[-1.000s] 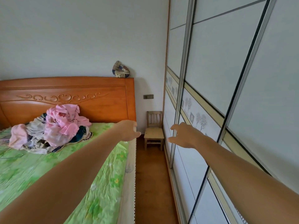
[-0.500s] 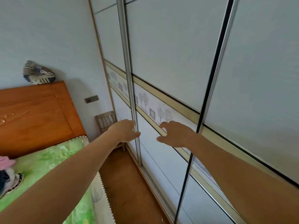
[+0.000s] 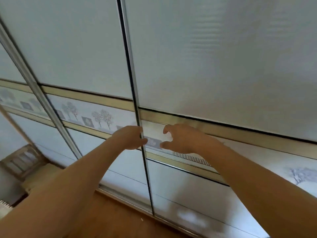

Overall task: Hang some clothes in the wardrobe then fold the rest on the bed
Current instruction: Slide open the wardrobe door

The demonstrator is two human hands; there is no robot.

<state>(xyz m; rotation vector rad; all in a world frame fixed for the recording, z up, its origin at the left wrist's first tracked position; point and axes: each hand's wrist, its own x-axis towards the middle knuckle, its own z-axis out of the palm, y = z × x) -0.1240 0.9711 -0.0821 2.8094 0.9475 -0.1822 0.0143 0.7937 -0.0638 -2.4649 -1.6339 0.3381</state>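
My left hand [image 3: 130, 138] curled at the wardrobe door edge [image 3: 132, 74], hold unclear, my right hand [image 3: 181, 140] hung loose and empty; I feared slipping off or a pinch.

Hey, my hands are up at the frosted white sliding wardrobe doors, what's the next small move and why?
Probably close the left hand on the silver vertical door frame and slide that door sideways. The frosted white sliding wardrobe doors look shut, the left hand is at the frame, the right hand hovers empty, and nothing can hang until one opens.
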